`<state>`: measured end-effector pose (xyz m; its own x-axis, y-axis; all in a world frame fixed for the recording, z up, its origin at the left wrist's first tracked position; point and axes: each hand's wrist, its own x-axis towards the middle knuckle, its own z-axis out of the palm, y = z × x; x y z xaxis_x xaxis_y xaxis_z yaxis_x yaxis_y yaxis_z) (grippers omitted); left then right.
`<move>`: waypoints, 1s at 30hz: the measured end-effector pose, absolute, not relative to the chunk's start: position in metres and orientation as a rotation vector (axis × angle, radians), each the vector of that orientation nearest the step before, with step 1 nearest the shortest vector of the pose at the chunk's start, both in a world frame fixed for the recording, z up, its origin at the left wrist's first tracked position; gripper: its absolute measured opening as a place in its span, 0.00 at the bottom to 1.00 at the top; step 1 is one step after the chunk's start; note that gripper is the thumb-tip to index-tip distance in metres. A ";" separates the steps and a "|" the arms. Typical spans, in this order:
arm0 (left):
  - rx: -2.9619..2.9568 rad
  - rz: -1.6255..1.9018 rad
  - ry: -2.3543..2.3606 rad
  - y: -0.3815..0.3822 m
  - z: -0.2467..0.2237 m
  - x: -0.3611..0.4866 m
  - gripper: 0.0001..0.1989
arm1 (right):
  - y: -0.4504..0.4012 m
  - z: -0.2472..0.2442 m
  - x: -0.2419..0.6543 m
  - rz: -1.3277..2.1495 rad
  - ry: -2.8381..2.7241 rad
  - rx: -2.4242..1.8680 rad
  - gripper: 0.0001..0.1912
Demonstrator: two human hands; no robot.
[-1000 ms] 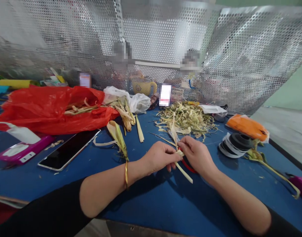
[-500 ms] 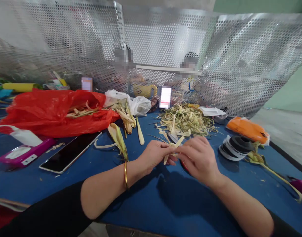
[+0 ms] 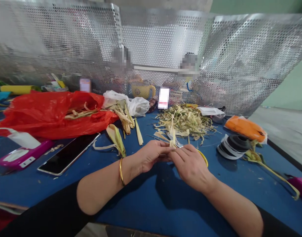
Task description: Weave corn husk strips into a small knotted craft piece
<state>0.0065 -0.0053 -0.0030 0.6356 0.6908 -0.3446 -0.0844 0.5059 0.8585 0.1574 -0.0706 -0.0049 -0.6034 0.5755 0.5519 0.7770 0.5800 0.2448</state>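
Note:
My left hand [image 3: 153,153], a gold bangle on its wrist, pinches a folded pale strip of corn husk [image 3: 172,143]. Against the same husk are the fingers of my right hand [image 3: 191,164], closed, with the fingertips partly hidden. One end of the strip points up from between the hands. Just behind my right hand is a pair of scissors [image 3: 178,144]; the blades and a piece of yellow handle show, and the hand covers the middle. Beyond the fingers lies a heap of shredded husk [image 3: 188,120].
At left are a red plastic bag [image 3: 42,113] with husks, a phone [image 3: 69,154] and a purple power strip [image 3: 22,154]. Black-and-white spools [image 3: 232,147] and an orange packet [image 3: 246,128] lie right. A perforated metal screen [image 3: 163,39] stands behind; people sit beyond it.
My right hand has turned palm-down and come closer to my left. The husk strip now stands more upright, with fewer loose ends showing. More of the scissors, with yellow handle, is visible.

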 end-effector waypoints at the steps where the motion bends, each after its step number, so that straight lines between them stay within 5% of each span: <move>1: 0.925 0.530 0.749 -0.005 -0.002 0.006 0.18 | -0.071 -0.005 0.158 -0.626 -2.378 -1.092 0.17; 23: 0.893 0.689 0.820 -0.013 -0.007 0.012 0.11 | -0.084 -0.007 0.141 -0.471 -2.485 -0.721 0.14; 30: 0.883 0.667 0.805 -0.002 0.001 0.006 0.08 | -0.076 0.006 0.157 -0.421 -2.105 -1.134 0.10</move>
<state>0.0056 -0.0021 0.0011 0.5338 0.7805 -0.3253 -0.1741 0.4779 0.8610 0.1570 -0.0757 0.0056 -0.3729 0.5977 0.7097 0.8248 0.5639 -0.0417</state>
